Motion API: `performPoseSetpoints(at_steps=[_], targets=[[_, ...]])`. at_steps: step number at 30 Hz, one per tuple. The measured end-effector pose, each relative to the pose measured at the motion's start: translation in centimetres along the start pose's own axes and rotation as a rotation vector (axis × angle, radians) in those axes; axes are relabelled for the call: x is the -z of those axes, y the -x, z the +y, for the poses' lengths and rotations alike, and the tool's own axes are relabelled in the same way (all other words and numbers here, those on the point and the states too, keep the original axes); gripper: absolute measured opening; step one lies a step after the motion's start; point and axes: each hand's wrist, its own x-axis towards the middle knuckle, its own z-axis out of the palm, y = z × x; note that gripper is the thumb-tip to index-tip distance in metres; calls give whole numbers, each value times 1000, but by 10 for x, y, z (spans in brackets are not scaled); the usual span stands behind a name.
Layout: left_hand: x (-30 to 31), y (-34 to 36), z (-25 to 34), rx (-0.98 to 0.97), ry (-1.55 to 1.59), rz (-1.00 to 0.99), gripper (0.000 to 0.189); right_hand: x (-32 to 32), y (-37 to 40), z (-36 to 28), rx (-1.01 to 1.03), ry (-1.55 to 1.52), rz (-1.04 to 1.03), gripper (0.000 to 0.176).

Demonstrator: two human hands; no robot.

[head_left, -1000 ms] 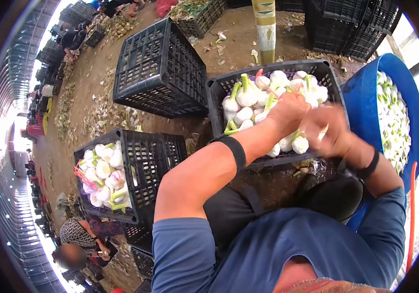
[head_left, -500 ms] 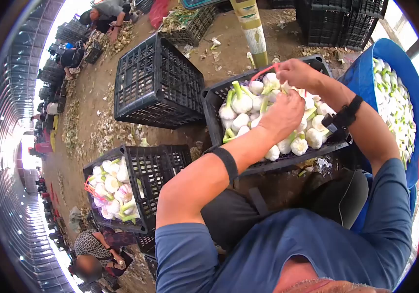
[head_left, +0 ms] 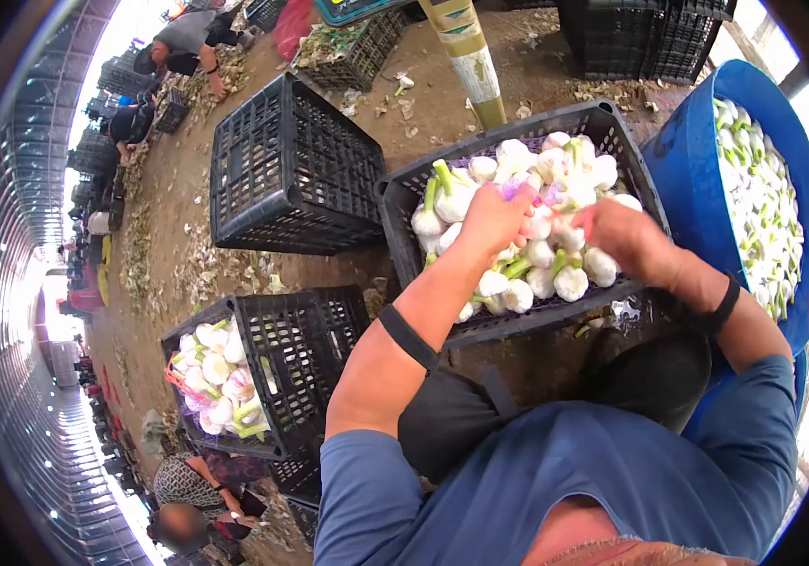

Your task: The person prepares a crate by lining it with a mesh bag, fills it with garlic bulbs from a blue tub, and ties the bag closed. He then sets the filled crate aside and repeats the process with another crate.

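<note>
Garlic bulbs point(head_left: 570, 282) with trimmed green stems fill a black plastic crate point(head_left: 517, 332) in front of me, which is lined with purple netting point(head_left: 602, 291). My left hand point(head_left: 500, 223) reaches over the middle of the bulbs, its fingers closed on a bunched bit of purple-pink netting point(head_left: 523, 192). To its right my right hand point(head_left: 633, 243) hovers over the crate's right part, smeared by motion. A reddish blur shows at its fingertips, and I cannot make out what they hold.
An upturned black crate point(head_left: 296, 170) stands to the left, with another crate of garlic point(head_left: 220, 373) nearer me. A blue tub point(head_left: 683, 170) of garlic is at right. A tape-wrapped post point(head_left: 473, 71) rises behind. Other people point(head_left: 187, 42) work at far left among peelings.
Both hands have come nearer to me from the crate's far side, and the right has swung right and down. The red cord seen between them no longer shows clearly. The view has shifted slightly.
</note>
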Motion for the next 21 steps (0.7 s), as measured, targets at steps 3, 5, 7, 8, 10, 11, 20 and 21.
performPoseSetpoints(at_steps=[3, 5, 7, 8, 10, 11, 20, 21], targets=[[-6, 1, -1, -40, 138, -72, 24, -11, -3, -12, 369, 37, 26, 19], [-8, 0, -6, -108, 214, -114, 19, -17, -10, -17, 274, 68, -55, 12], [-9, -1, -13, -143, 103, -198, 20, -22, -17, -20, 227, -21, 10, 12], [-6, -1, -16, -142, 105, -194, 20, -24, -22, -21, 178, -112, 76, 12], [2, -3, -26, -241, 108, -294, 20, -28, -33, -22, 169, -146, 166, 11], [6, -6, -34, -246, 231, -385, 22, -31, -40, -19, 125, -150, 295, 11], [2, 0, -25, -192, 52, -235, 20, -19, -79, 5, -511, -729, 138, 19], [2, 3, -24, -142, 134, -195, 20, -18, -78, 3, -508, -750, 125, 15]])
